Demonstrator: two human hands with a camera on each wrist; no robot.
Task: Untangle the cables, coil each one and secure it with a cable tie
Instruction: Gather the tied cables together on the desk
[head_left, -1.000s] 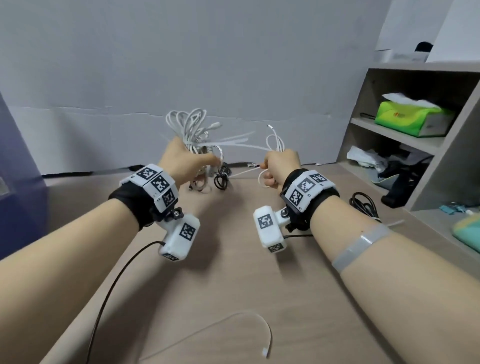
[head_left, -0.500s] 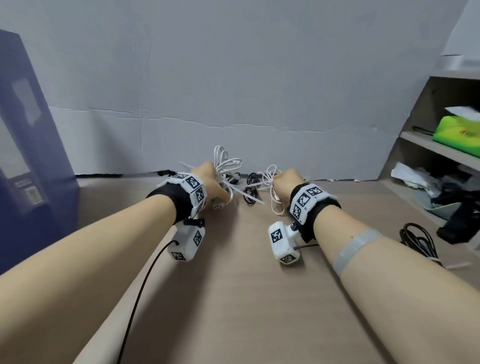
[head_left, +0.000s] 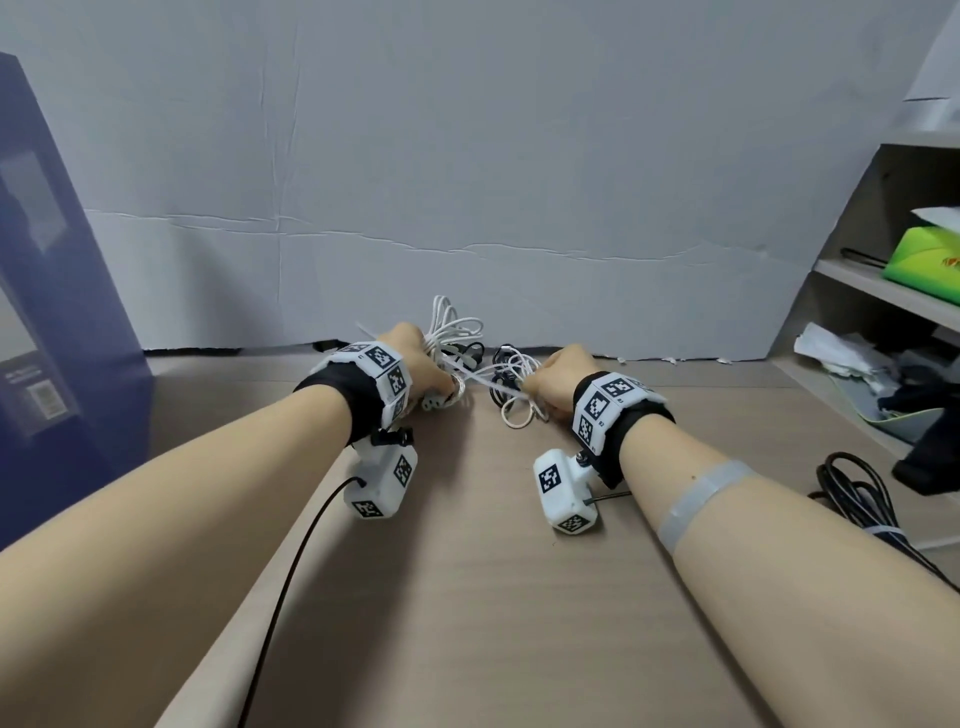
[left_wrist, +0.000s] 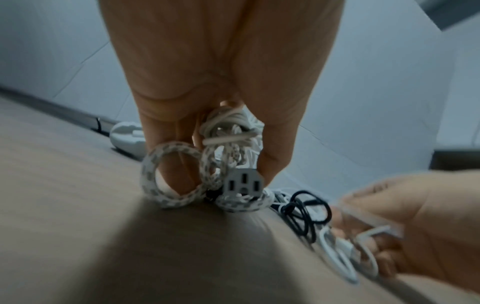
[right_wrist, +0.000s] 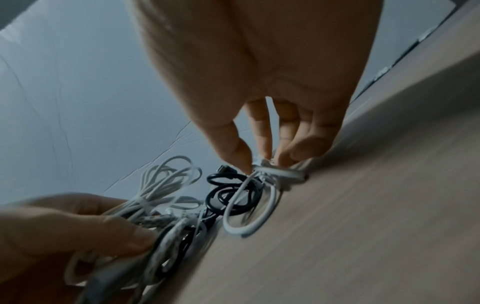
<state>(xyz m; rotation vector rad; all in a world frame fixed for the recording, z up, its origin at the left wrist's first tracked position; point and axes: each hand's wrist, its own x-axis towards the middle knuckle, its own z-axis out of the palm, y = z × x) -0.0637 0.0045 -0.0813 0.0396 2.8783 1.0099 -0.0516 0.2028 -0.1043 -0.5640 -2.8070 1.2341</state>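
My left hand (head_left: 415, 364) grips a bunch of cables low over the table: a tied white coil (head_left: 452, 325), a white-grey braided cable (left_wrist: 166, 185) and a grey plug (left_wrist: 242, 183). The braided loops touch the wood. My right hand (head_left: 558, 382) pinches a thin white cable (right_wrist: 249, 228) against the table; pale cable ties (head_left: 483, 382) run from it toward the left hand. A black cable (right_wrist: 221, 197) lies tangled between both hands. In the wrist views the left hand (left_wrist: 215, 82) and the right hand (right_wrist: 262, 162) have their fingers curled round these cables.
The wooden table (head_left: 467, 597) stretches toward me. A coiled black cable (head_left: 857, 499) lies at the right by a shelf (head_left: 883, 291) holding a green tissue box (head_left: 930, 260). A dark blue box (head_left: 52, 338) stands left, a white wall behind.
Both hands came down from mid-air to the far part of the table, carrying the cables. The view swung left and up, so the loose tie near me is out of sight.
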